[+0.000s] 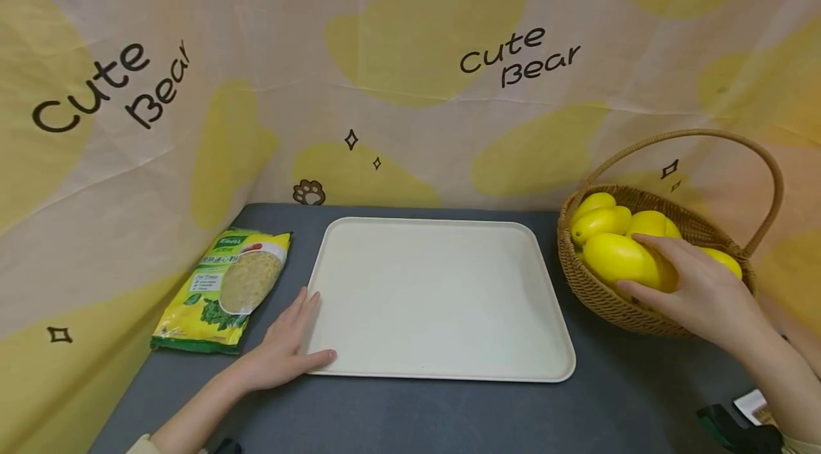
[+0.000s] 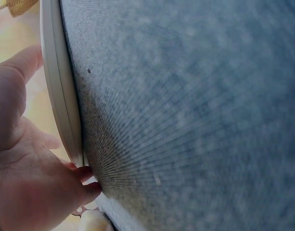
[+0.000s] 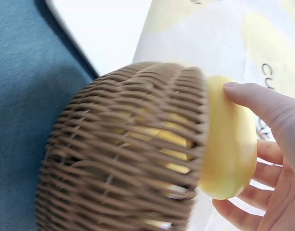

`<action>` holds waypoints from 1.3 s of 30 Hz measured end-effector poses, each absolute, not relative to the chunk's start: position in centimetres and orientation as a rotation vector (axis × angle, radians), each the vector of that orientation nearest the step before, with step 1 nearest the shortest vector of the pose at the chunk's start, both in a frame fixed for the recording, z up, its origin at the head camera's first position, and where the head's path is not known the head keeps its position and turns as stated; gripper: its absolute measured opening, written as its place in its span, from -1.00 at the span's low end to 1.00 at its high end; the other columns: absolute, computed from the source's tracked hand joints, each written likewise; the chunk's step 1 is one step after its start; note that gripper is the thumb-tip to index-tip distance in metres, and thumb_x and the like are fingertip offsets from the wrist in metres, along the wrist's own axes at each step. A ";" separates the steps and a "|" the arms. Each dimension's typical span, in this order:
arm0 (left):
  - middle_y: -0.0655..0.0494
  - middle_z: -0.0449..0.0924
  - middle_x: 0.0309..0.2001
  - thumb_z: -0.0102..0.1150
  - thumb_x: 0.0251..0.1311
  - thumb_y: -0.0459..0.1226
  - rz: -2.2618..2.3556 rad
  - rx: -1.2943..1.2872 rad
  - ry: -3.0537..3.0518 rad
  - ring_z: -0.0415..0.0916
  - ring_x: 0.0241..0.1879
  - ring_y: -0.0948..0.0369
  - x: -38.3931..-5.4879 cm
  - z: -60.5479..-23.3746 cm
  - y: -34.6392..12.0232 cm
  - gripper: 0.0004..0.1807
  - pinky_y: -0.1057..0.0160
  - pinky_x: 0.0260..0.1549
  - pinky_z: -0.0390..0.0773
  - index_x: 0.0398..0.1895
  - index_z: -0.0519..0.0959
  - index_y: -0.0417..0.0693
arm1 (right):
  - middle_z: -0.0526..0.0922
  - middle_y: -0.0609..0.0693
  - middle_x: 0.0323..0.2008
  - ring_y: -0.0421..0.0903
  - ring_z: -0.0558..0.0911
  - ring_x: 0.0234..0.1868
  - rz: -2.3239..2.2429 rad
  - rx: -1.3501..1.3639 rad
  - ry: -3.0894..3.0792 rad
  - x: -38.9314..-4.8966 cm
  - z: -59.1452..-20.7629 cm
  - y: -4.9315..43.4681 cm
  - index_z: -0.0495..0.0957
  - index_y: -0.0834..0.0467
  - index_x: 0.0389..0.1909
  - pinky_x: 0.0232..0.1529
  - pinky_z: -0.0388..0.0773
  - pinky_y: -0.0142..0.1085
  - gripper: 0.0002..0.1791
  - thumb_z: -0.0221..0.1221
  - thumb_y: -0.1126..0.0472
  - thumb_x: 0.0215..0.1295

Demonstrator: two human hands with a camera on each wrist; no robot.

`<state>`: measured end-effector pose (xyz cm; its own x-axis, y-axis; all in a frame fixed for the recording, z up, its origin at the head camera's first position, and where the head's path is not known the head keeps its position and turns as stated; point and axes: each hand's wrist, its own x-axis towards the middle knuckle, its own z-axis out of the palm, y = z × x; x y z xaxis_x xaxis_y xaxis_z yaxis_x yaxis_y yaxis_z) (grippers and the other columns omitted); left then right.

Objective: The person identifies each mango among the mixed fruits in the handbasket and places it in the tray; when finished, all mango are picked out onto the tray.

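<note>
At the tray's left edge, my left hand (image 1: 288, 343) lies with its fingers extended and its thumb over the near left corner of the cream tray (image 1: 436, 297). In the left wrist view its fingertips (image 2: 92, 188) are down by the rim, close to the table. My right hand (image 1: 699, 290) holds a smooth yellow oval fruit (image 1: 618, 259) at the wicker basket (image 1: 622, 308), thumb on one side and fingers on the other. The right wrist view has this fruit standing just beyond the basket's rim. Several more yellow fruits (image 1: 599, 224) lie in the basket.
A yellow and green Knorr packet (image 1: 224, 290) lies left of the tray. The basket's tall handle (image 1: 705, 133) arches over it. Behind the grey table (image 1: 436, 415) hangs a patterned cloth (image 1: 398, 83). A dark object with a white card (image 1: 747, 422) is by the right forearm.
</note>
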<state>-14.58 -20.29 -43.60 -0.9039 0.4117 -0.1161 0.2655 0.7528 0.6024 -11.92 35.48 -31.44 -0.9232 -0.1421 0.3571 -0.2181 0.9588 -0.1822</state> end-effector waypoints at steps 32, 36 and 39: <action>-0.32 -0.58 0.50 0.25 0.01 0.32 0.770 0.583 2.690 -0.46 0.48 -0.19 -15.4 -44.6 -19.8 0.26 -0.30 0.31 -0.35 0.53 -0.11 -0.26 | 0.62 -0.01 0.07 -0.02 0.55 0.03 0.640 0.911 -2.713 -19.7 -34.8 18.9 0.51 0.13 0.21 0.00 0.49 -0.07 -0.27 0.45 -0.09 0.03; -0.31 -0.59 0.50 0.26 -0.02 0.34 0.745 0.582 2.695 -0.46 0.49 -0.19 -15.3 -44.5 -19.9 0.28 -0.30 0.32 -0.35 0.54 -0.09 -0.24 | 0.62 -0.02 0.07 -0.03 0.55 0.06 0.685 0.976 -2.753 -21.0 -36.1 16.4 0.51 0.13 0.21 0.07 0.48 -0.07 -0.29 0.44 -0.06 0.04; -0.32 -0.59 0.50 0.26 -0.03 0.34 0.746 0.586 2.699 -0.44 0.48 -0.20 -15.4 -44.5 -20.0 0.28 -0.32 0.31 -0.33 0.53 -0.08 -0.24 | 0.61 -0.03 0.08 -0.04 0.54 0.09 0.708 1.013 -2.773 -22.0 -37.0 14.7 0.51 0.11 0.21 0.10 0.46 -0.08 -0.31 0.44 -0.06 0.05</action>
<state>-15.37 -19.98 -44.52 -0.8787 0.4509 -0.1568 0.3064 0.7847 0.5389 -21.98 14.70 -37.01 -0.7724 -0.5832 0.2517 -0.6324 0.6695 -0.3896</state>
